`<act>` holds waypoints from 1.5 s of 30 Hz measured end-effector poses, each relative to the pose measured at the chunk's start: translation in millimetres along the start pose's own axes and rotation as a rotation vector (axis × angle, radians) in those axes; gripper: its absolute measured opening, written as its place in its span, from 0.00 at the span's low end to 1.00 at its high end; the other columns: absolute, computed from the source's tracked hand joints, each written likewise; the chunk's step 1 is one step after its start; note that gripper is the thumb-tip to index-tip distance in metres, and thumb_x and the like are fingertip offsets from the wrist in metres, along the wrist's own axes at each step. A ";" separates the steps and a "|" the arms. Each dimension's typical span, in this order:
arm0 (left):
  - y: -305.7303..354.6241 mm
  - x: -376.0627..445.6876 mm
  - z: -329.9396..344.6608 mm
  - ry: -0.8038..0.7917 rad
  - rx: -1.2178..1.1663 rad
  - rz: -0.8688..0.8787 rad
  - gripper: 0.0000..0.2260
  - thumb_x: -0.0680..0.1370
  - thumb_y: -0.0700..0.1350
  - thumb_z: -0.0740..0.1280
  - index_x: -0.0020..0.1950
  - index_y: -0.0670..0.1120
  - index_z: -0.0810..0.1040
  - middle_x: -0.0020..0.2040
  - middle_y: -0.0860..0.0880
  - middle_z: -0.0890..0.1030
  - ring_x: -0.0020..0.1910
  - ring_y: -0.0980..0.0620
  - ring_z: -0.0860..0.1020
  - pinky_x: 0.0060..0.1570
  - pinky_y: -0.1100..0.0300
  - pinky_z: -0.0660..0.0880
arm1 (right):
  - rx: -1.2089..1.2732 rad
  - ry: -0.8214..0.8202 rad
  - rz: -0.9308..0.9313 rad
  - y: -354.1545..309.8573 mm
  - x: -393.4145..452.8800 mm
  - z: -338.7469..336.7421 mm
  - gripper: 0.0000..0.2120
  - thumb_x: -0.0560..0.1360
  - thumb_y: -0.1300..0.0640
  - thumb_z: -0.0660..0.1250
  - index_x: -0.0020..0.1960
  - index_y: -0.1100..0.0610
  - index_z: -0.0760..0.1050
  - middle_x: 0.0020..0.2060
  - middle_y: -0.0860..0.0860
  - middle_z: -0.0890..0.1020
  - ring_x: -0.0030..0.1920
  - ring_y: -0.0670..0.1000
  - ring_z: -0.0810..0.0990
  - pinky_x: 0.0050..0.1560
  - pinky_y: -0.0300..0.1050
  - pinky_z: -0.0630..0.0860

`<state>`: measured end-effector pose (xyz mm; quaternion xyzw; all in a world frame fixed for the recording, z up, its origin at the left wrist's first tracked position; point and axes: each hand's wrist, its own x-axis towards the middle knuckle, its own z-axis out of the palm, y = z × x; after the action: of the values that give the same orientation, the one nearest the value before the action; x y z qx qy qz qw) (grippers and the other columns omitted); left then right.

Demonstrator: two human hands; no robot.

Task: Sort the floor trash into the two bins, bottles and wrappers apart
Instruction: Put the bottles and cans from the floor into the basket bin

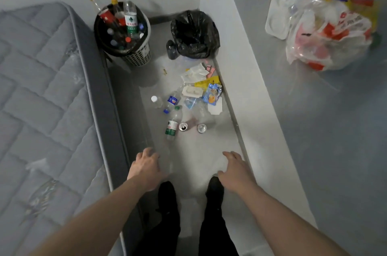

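Note:
Trash lies on the floor ahead of me: a green-labelled bottle (172, 124), a blue-labelled bottle (172, 100), a small white-capped bottle (156, 101), two cans (183, 127) (202, 128) and a heap of wrappers (206, 88). At the back left, a white perforated bin (139, 56) holds several bottles. Beside it stands a bin lined with a black bag (194, 33). My left hand (146, 166) and my right hand (235, 168) hover low over the floor, fingers apart, holding nothing, short of the trash.
A grey mattress (41, 88) borders the narrow floor strip on the left. A white ledge (240, 79) runs along the right. Beyond it sits a stuffed plastic bag of rubbish (326, 31). My two feet in dark shoes (215, 187) stand below my hands.

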<state>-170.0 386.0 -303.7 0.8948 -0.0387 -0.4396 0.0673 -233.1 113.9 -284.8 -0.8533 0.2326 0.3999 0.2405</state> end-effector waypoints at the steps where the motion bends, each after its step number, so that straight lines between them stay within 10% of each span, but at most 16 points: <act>1: 1.2 -2.5 8.1 0.004 -0.008 -0.014 0.25 0.76 0.52 0.64 0.73 0.50 0.69 0.75 0.49 0.60 0.71 0.43 0.64 0.68 0.48 0.69 | -0.005 -0.006 -0.005 5.3 -1.5 2.0 0.33 0.77 0.53 0.65 0.79 0.51 0.58 0.79 0.49 0.57 0.75 0.54 0.63 0.72 0.47 0.65; 15: 67.8 84.6 72.0 0.093 -0.175 -0.109 0.27 0.73 0.48 0.67 0.73 0.52 0.70 0.73 0.50 0.63 0.70 0.45 0.66 0.66 0.49 0.71 | -0.115 -0.037 -0.155 52.2 108.0 2.3 0.34 0.75 0.54 0.67 0.78 0.51 0.58 0.75 0.49 0.61 0.72 0.56 0.66 0.67 0.48 0.69; 28: 76.2 326.5 173.5 0.182 -0.110 -0.057 0.38 0.73 0.39 0.68 0.78 0.58 0.54 0.79 0.50 0.39 0.67 0.37 0.70 0.61 0.48 0.73 | -0.244 0.026 -0.308 41.8 343.2 127.9 0.44 0.72 0.61 0.71 0.79 0.41 0.51 0.79 0.49 0.50 0.69 0.62 0.71 0.64 0.50 0.72; 31: 72.7 348.6 192.4 0.219 -0.138 -0.064 0.34 0.73 0.35 0.67 0.74 0.57 0.61 0.77 0.48 0.47 0.62 0.36 0.72 0.57 0.48 0.74 | -0.291 0.023 -0.390 40.7 374.4 152.8 0.43 0.71 0.66 0.70 0.79 0.44 0.55 0.77 0.50 0.53 0.67 0.61 0.74 0.64 0.51 0.74; 39: 74.5 279.3 223.4 0.202 -0.159 -0.070 0.27 0.71 0.31 0.64 0.63 0.57 0.67 0.65 0.47 0.58 0.39 0.39 0.74 0.43 0.48 0.75 | -0.144 0.102 -0.243 77.0 333.4 167.1 0.10 0.72 0.55 0.66 0.53 0.52 0.71 0.53 0.55 0.75 0.55 0.63 0.78 0.52 0.50 0.74; 45: 110.2 126.7 182.1 0.062 -0.209 -0.158 0.21 0.78 0.43 0.65 0.69 0.54 0.63 0.62 0.46 0.62 0.44 0.39 0.78 0.45 0.48 0.77 | -0.119 0.091 -0.215 99.0 180.9 93.2 0.13 0.71 0.45 0.67 0.51 0.51 0.71 0.49 0.52 0.78 0.51 0.59 0.80 0.47 0.49 0.76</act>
<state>-238.0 245.1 -495.8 0.8965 0.0799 -0.4172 0.1264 -241.1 55.6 -503.3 -0.9034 0.1263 0.3456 0.2202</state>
